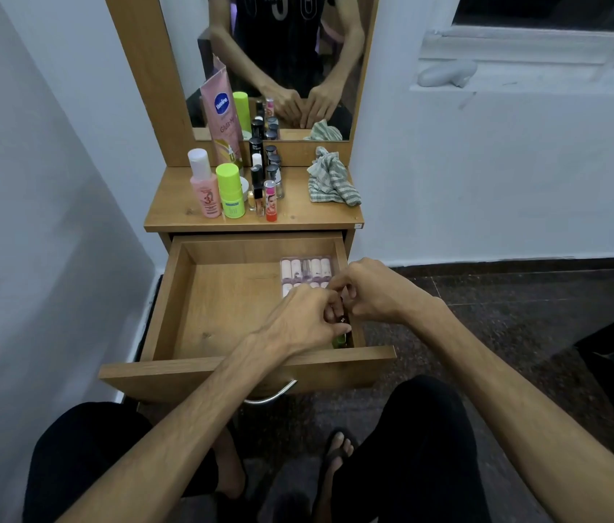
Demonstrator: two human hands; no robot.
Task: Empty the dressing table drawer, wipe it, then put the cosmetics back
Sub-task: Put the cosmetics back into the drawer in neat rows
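Two hands low over the open drawer, meeting at its right front corner. Left hand with fingers curled, pinching a small dark item together with the right hand, whose fingers are curled around the same spot; what exactly the item is, too hidden to tell. Something green just below the fingers, against the drawer's right wall. Clear packet of pale tubes flat on the drawer floor at the back right, its near edge covered by the knuckles.

On the table above, left side: pink bottle with white cap, lime-green bottle just beside it, tall pink Vaseline tube leaning against the mirror frame, a cluster of small dark-capped bottles and a pink-and-red lip balm at the front. Right side: crumpled striped cloth, well apart from the bottles. Mirror behind, reflecting forearms and both hands.
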